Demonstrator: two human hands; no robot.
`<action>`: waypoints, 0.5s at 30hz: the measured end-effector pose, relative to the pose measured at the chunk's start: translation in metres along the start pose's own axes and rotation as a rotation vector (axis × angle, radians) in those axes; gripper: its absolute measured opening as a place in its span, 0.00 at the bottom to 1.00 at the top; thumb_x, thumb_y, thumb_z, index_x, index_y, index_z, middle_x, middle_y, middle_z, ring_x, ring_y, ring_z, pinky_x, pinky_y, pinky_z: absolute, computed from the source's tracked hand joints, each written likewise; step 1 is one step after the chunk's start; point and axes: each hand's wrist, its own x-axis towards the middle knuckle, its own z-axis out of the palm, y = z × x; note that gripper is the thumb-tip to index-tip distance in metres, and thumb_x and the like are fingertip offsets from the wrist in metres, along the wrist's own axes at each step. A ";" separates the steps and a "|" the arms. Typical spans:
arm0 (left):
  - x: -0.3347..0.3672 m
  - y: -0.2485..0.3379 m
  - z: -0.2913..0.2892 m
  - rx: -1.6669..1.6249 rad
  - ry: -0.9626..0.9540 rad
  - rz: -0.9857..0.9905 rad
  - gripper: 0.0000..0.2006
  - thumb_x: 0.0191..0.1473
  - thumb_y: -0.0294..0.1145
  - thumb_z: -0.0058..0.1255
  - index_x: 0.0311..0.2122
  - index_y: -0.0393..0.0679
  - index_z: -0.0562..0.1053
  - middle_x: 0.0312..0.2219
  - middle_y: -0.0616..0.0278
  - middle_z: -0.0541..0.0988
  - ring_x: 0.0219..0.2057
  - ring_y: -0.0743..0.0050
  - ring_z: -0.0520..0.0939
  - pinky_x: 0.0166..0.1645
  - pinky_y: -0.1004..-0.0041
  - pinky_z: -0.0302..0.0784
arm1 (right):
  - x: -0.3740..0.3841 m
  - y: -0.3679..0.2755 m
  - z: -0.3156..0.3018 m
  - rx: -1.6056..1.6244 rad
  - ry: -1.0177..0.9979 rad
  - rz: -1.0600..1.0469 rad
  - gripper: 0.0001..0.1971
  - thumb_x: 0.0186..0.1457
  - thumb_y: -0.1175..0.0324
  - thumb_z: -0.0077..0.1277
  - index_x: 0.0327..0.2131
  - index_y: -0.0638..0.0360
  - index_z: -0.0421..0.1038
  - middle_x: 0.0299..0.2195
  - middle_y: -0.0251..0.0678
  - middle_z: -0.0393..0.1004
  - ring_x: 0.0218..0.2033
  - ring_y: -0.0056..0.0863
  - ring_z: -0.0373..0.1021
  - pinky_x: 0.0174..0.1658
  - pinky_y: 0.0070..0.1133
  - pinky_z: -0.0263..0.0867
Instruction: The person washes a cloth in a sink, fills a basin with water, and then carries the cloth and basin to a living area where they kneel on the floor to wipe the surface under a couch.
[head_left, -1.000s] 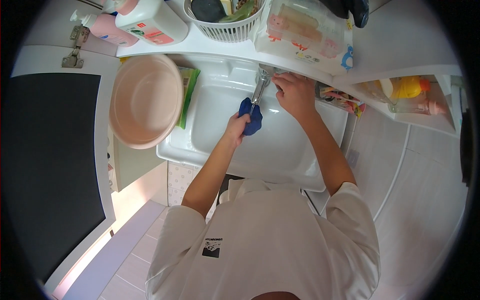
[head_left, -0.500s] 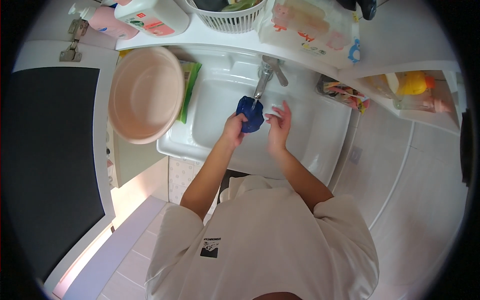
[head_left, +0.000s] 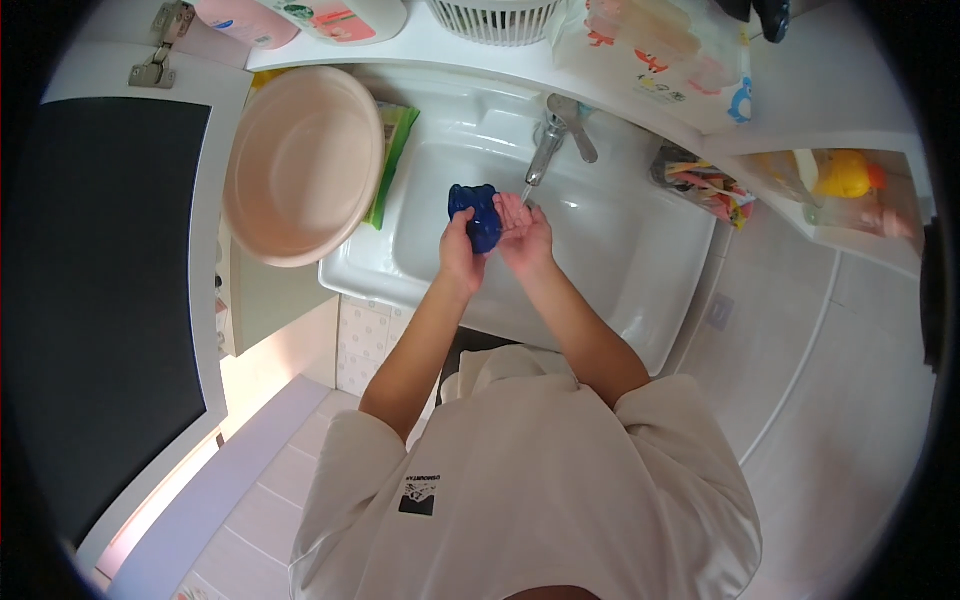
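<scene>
Over the white sink (head_left: 620,270), my left hand (head_left: 462,252) grips a dark blue, glossy object (head_left: 476,212) with a wavy edge, its thumb lying on top. Whether it is a small dish or something softer, I cannot tell. My right hand (head_left: 526,238) is beside it, palm up with the fingers stretched out, close to its right edge. Whether the two touch is unclear. A thin stream of water falls from the chrome faucet (head_left: 545,155) near the right fingertips.
A pale pink basin (head_left: 300,170) stands at the sink's left side, with a green packet (head_left: 398,150) partly behind it. Along the shelf at the back are bottles (head_left: 350,18), a white basket (head_left: 495,22) and a printed plastic bag (head_left: 660,75). An open cabinet door (head_left: 120,270) is at the left.
My left hand has carried the blue object left, away from the faucet stream. My right hand has moved left and turned palm up beside it. The view has shifted slightly.
</scene>
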 end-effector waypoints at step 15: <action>-0.015 0.003 -0.062 -0.167 -0.019 -0.045 0.20 0.57 0.39 0.47 0.55 0.49 0.69 0.50 0.62 0.76 0.51 0.64 0.76 0.53 0.63 0.72 | -0.005 0.005 -0.084 0.023 -0.003 0.158 0.26 0.70 0.57 0.31 0.43 0.78 0.69 0.48 0.54 0.73 0.56 0.49 0.67 0.66 0.35 0.61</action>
